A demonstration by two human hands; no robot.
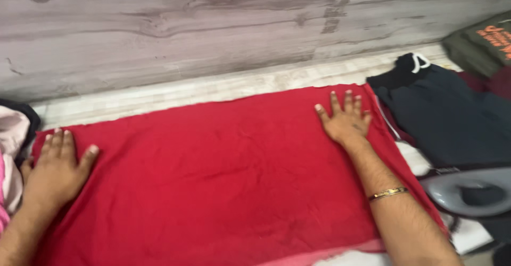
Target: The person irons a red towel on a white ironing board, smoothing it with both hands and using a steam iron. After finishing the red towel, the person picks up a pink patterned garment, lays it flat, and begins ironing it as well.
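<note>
We see the red cloth (223, 181) spread flat over the centre and lower part of the frame, its long axis running from left to right. Our left hand (56, 167) presses flat at its left end and our right hand (346, 119) presses flat near the upper right corner; each grip is fully open, fingers spread, holding nothing. The far edge of the cloth runs along the pale strip (213, 87) under the grey wall (213, 26). At the right, a dark garment (452, 117) lies just beside the cloth, with a grey iron (468, 191) below it. Pink clothes (9, 154) touch the left edge.
</note>
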